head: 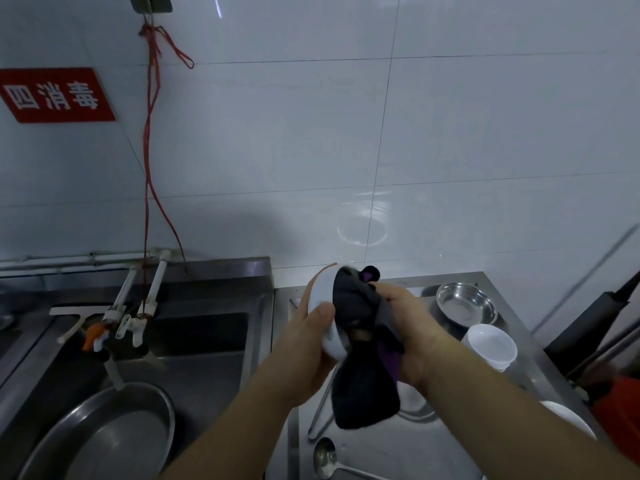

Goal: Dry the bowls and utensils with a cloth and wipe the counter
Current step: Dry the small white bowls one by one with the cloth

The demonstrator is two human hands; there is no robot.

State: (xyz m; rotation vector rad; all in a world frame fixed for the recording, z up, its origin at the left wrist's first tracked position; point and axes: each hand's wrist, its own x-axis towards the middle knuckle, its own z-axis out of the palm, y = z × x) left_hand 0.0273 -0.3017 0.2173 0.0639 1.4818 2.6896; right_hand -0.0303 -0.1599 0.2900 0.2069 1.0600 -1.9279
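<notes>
White bowl point(320, 296) is sitting tilted in the left hand point(308, 344) grip, right hand point(408, 327) is clutching a dark cloth point(360, 341) against it.

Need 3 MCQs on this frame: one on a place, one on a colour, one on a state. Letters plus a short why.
1. Where does the steel bowl stand?
A. In the sink
B. On the counter, near the wall
C. On the white bowl stack

2. What colour is the cloth?
A. Dark, with purple patches
B. White
C. Red

3. What is the state of the white bowl being dried?
A. Flat on the counter
B. Upside down in the sink
C. Held up on edge in the left hand

Answers:
1. B, it stands on the counter behind the stacked white bowls.
2. A, the fabric is near black, with purple at the top and by the right hand.
3. C, left thumb over the rim, bowl tilted, while the right hand grips the cloth against it.
</notes>
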